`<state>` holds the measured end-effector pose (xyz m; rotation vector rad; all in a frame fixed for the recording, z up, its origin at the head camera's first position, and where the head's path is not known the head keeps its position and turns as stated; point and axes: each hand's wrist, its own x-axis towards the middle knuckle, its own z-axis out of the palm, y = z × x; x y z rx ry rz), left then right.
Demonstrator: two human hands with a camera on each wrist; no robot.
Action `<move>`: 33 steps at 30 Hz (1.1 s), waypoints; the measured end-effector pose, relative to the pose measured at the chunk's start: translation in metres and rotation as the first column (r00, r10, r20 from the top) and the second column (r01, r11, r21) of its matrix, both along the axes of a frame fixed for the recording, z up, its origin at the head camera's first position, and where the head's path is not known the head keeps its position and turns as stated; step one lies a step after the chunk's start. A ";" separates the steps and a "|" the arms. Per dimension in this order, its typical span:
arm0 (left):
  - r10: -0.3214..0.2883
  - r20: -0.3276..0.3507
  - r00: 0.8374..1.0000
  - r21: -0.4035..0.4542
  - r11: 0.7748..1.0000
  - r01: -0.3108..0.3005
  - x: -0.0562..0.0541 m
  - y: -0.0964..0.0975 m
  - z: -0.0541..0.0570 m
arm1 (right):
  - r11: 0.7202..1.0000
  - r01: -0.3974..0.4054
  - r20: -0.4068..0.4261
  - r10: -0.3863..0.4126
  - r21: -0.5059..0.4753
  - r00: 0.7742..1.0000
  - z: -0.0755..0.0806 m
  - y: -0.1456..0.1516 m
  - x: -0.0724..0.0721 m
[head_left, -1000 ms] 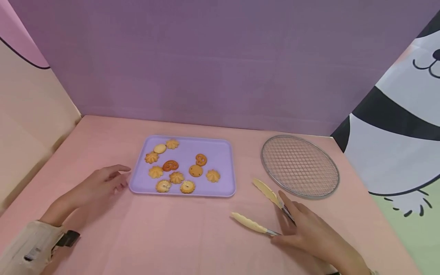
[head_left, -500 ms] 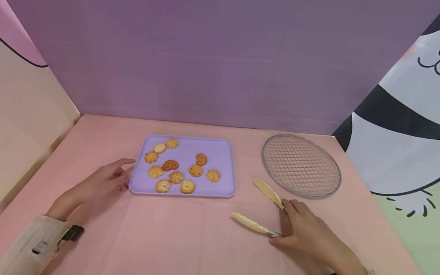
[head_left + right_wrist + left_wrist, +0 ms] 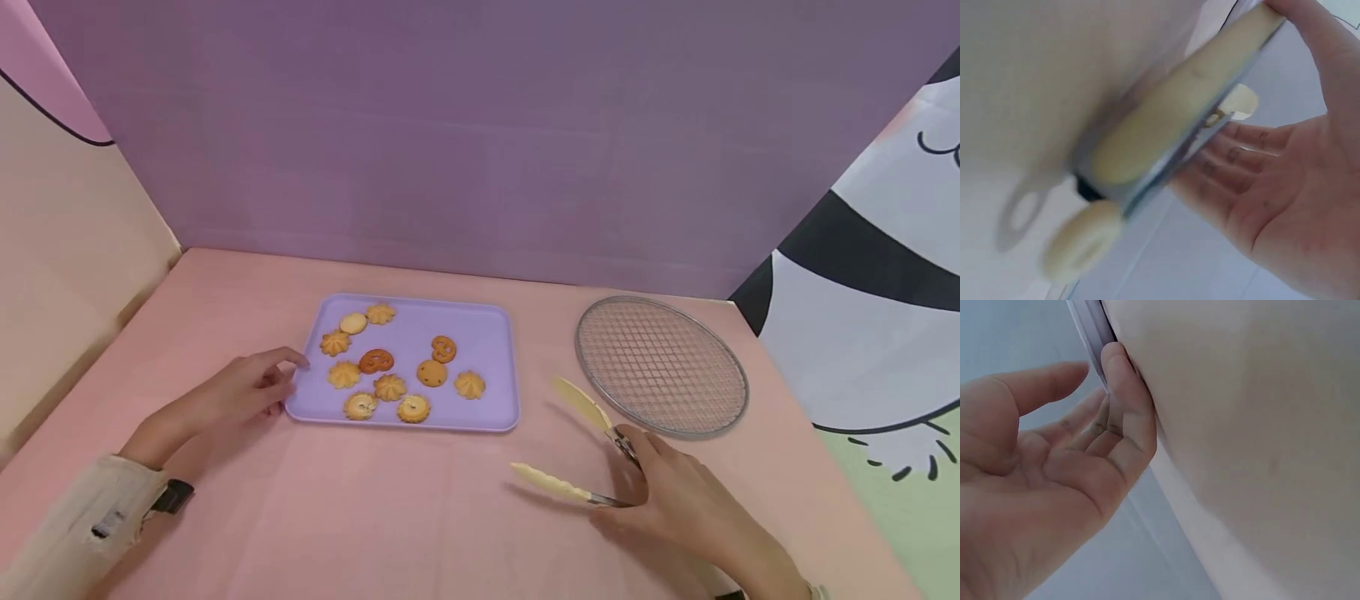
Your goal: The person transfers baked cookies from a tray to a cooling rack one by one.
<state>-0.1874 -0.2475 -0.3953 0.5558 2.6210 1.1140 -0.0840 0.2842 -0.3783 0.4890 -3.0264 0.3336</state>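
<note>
Pale-tipped metal tongs (image 3: 552,481) are held in my right hand (image 3: 682,500), their two arms spread wide. In the right wrist view, the thumb lies along one arm of the tongs (image 3: 1179,106) and the fingers are behind the other; motion blurs the tongs. At the left side of a purple tray (image 3: 487,333), my left hand (image 3: 240,392) reaches its fingertips to the rim. The left wrist view has a fingertip against the tray edge (image 3: 1090,328) and the thumb apart from it. Several cookies (image 3: 390,387) lie scattered on the tray, pretzel-shaped, round and star-shaped.
A round wire rack (image 3: 663,367) lies right of the tray, beyond the tongs. Pink cloth (image 3: 405,517) covers the table. A purple wall (image 3: 480,150) stands behind, with a panda-printed panel (image 3: 825,333) at the right.
My left hand has moved right to the tray's left rim. My right hand has taken hold of the tongs, whose tips now look slightly lifted from the table.
</note>
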 end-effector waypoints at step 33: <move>0.015 -0.008 1.000 -0.038 0.999 -0.015 -0.002 0.004 -0.002 | 0.947 -0.287 -0.240 0.316 0.146 0.918 0.017 -0.054 -0.066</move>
